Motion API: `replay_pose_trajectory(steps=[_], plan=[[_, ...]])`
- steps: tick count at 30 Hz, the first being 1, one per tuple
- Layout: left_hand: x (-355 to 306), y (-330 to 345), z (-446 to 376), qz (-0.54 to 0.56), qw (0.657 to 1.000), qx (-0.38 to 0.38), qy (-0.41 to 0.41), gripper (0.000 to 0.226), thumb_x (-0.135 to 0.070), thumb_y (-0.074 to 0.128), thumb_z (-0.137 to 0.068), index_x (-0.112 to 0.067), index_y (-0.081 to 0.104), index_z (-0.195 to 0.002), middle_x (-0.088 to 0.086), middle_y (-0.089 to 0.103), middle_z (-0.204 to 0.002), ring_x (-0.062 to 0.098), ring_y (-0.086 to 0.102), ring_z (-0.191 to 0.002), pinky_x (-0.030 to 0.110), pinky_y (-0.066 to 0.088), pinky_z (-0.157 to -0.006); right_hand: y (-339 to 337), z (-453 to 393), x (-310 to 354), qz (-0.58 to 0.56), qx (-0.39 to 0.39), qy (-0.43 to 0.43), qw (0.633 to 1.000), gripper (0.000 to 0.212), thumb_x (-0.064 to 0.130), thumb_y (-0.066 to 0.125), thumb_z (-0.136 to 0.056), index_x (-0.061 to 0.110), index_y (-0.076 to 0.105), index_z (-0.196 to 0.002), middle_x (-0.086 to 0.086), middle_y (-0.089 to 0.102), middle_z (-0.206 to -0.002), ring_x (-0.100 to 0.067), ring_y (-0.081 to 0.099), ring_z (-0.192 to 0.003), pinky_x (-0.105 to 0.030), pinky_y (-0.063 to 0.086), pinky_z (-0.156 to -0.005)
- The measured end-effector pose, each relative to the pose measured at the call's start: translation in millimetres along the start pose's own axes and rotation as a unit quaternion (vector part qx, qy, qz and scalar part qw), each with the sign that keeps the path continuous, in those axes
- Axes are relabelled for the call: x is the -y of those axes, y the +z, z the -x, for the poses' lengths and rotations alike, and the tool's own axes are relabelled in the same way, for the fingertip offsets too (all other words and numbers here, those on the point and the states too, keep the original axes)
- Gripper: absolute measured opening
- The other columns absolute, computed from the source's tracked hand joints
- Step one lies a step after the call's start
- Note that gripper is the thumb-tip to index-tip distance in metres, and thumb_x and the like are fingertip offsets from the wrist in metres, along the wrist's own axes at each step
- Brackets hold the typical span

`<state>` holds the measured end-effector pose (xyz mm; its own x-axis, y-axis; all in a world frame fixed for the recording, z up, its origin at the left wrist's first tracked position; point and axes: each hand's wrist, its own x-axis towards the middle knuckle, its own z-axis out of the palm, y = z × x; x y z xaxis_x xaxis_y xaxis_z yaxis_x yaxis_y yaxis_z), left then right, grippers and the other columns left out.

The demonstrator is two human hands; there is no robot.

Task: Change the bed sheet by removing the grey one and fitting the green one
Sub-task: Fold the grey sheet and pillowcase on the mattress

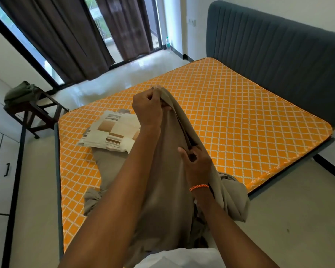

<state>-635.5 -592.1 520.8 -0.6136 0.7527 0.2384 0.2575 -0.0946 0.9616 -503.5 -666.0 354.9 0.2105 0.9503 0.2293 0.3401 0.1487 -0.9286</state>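
Nearest the camera, at six o'clock, the grey sheet [168, 171] hangs in a long gathered drape from both hands down to a bunched heap on the near edge of the mattress [240, 113]. The right hand [197, 163], just right of centre, has its fingers curled and pinching a fold along the sheet's edge; an orange band sits on that wrist. Higher and farther out, toward twelve o'clock from it, the left hand [148, 109] is a closed fist gripping the top edge of the same cloth, holding it raised above the bed. The mattress lies bare, its orange diamond pattern uncovered almost everywhere, so the grey sheet looks already stripped off and is now being gathered or folded. A striped pillow [112, 130] rests on the mattress at about ten o'clock, just beside the hanging cloth. Farther off at nine o'clock, well apart from the bed, the green sheet [21, 91] sits folded on a dark wooden stool [41, 113]. The blue padded headboard [278, 60] stands at two o'clock. The next move likely calls for bundling the grey sheet clear of the bed, setting it aside, then fetching the green one; the pillow would probably need lifting off first.
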Motion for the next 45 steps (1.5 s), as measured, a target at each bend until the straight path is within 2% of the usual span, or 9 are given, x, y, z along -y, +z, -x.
replay_pose_trajectory(steps=[9,14,16,19,23,27,35,38,45], plan=[[-5,7,-5,0.050,0.998,0.018,-0.037,0.038,-0.024,0.066,-0.104,-0.013,0.074,-0.069,0.016,0.072,-0.067,0.027,0.075,-0.059,0.047,0.065,-0.061,-2,-3,-27,0.054,-0.042,0.072,0.995,0.033,0.033,0.074,-0.092,0.012,0.068,-0.067,-0.002,0.064,-0.062,-0.019,0.060,-0.058,-0.039,0.052,-0.057],[-5,12,-7,0.061,0.997,0.021,-0.052,0.042,-0.027,0.065,-0.105,-0.013,0.071,-0.065,0.012,0.071,-0.062,0.027,0.074,-0.057,0.054,0.065,-0.068,-13,0,-44,0.028,-0.013,0.172,0.985,0.036,0.042,0.082,-0.086,0.019,0.073,-0.058,0.002,0.060,-0.048,-0.014,0.057,-0.049,-0.018,0.040,-0.050],[-6,15,-8,0.063,0.996,0.028,-0.056,0.042,-0.027,0.065,-0.105,-0.013,0.072,-0.066,0.009,0.071,-0.060,0.027,0.074,-0.056,0.055,0.064,-0.070,-20,1,-56,0.027,-0.001,0.191,0.981,0.036,0.041,0.083,-0.085,0.015,0.076,-0.061,0.000,0.059,-0.046,-0.016,0.054,-0.045,-0.018,0.036,-0.046],[-8,16,-9,0.069,0.995,0.026,-0.061,0.041,-0.026,0.064,-0.105,-0.016,0.071,-0.067,0.008,0.072,-0.061,0.025,0.074,-0.056,0.054,0.065,-0.072,-24,5,-71,0.016,0.018,0.226,0.974,0.026,0.038,0.084,-0.085,0.021,0.078,-0.066,0.006,0.065,-0.052,-0.009,0.057,-0.049,-0.026,0.043,-0.053],[-5,14,-12,0.072,0.995,0.021,-0.062,0.042,-0.026,0.064,-0.105,-0.013,0.070,-0.066,0.013,0.071,-0.062,0.025,0.073,-0.054,0.053,0.065,-0.069,-25,17,-95,-0.002,0.042,0.298,0.954,0.021,0.036,0.087,-0.081,0.025,0.080,-0.065,0.003,0.073,-0.061,-0.019,0.069,-0.063,-0.033,0.057,-0.068],[-3,10,-16,0.073,0.995,0.017,-0.063,0.041,-0.026,0.065,-0.105,-0.014,0.071,-0.066,0.013,0.071,-0.063,0.025,0.074,-0.055,0.053,0.065,-0.070,-28,26,-116,0.006,0.058,0.340,0.939,0.024,0.032,0.089,-0.079,0.014,0.081,-0.066,-0.008,0.076,-0.068,-0.028,0.074,-0.073,-0.042,0.062,-0.079],[1,3,-22,0.078,0.995,0.004,-0.069,0.038,-0.024,0.065,-0.105,-0.019,0.069,-0.067,0.004,0.071,-0.061,0.021,0.074,-0.055,0.041,0.065,-0.065,-18,28,-122,0.029,0.052,0.368,0.928,0.026,0.023,0.087,-0.082,0.001,0.078,-0.072,-0.015,0.075,-0.074,-0.025,0.069,-0.068,-0.032,0.055,-0.072],[3,2,-21,0.075,0.995,0.003,-0.069,0.037,-0.024,0.065,-0.105,-0.020,0.068,-0.068,-0.002,0.069,-0.058,0.018,0.073,-0.054,0.031,0.062,-0.059,-14,31,-130,0.046,0.057,0.386,0.920,0.023,0.021,0.089,-0.079,0.001,0.078,-0.077,-0.011,0.075,-0.077,-0.022,0.069,-0.074,-0.036,0.057,-0.080],[9,-4,-27,0.087,0.994,0.012,-0.069,0.039,-0.024,0.065,-0.105,-0.017,0.069,-0.066,0.005,0.069,-0.059,0.023,0.073,-0.054,0.040,0.064,-0.064,-15,34,-137,0.068,0.055,0.399,0.913,0.019,0.017,0.086,-0.082,0.002,0.075,-0.088,-0.006,0.074,-0.083,-0.017,0.065,-0.076,-0.033,0.054,-0.080]])
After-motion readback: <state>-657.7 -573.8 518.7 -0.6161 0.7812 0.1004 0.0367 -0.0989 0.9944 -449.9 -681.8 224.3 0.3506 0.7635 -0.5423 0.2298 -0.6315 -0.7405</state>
